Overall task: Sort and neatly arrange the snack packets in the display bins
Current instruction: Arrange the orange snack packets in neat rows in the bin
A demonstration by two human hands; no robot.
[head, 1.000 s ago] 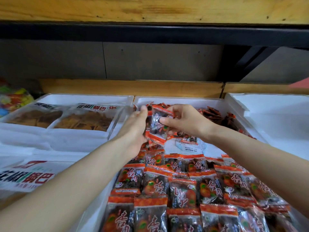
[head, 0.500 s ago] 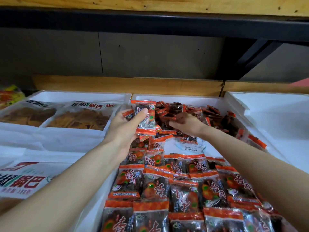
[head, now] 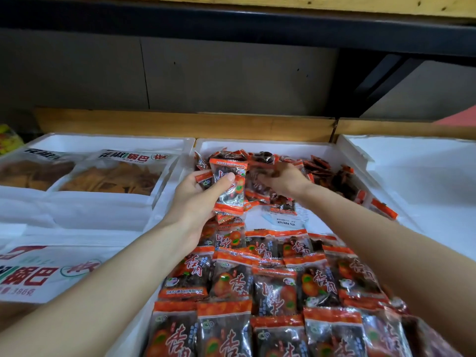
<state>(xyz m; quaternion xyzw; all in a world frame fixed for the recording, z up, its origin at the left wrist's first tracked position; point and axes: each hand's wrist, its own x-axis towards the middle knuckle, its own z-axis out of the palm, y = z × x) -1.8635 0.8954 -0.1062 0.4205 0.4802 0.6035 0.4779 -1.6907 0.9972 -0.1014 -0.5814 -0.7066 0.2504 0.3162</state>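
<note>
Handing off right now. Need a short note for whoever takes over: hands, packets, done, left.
The left hand holds a small stack of orange-and-clear plastic snack packets over the middle white foam bin.
The right hand has its fingers dug into the loose heap of packets at the bin's back. Whether it grips one is hidden.
Done: the neat rows of packets lie flat across the bin's front.
Left: sort the heap into rows and fill the bare strip where the white paper label lies.
</note>
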